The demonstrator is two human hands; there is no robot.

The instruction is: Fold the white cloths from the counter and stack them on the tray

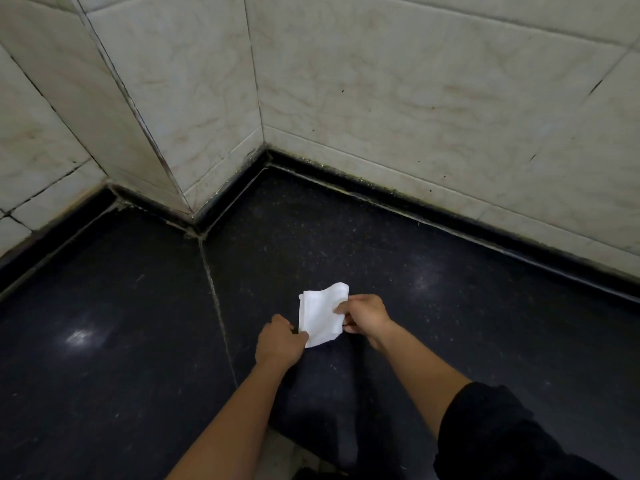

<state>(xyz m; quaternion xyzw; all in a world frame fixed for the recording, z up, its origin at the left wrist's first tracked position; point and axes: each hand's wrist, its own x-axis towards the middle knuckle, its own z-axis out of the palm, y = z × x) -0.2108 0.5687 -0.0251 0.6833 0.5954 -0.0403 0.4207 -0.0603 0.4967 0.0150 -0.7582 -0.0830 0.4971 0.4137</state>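
Head view, one item in hand: white cloth [321,315], small, partly folded, layered edges showing at its left side, upper right corner lifted and rumpled; held between both hands over the dark speckled counter [433,306], whether touching the surface cannot be told; left hand [280,342], fingers curled, pinching the cloth's lower left edge; right hand [365,315], thumb and fingers closed on the cloth's right edge; black sleeve [502,434] pushed up the right forearm; pale marbled wall tiles [415,98] behind the counter, meeting at a corner; grouted seam [216,299] running across the counter, left of the hands.
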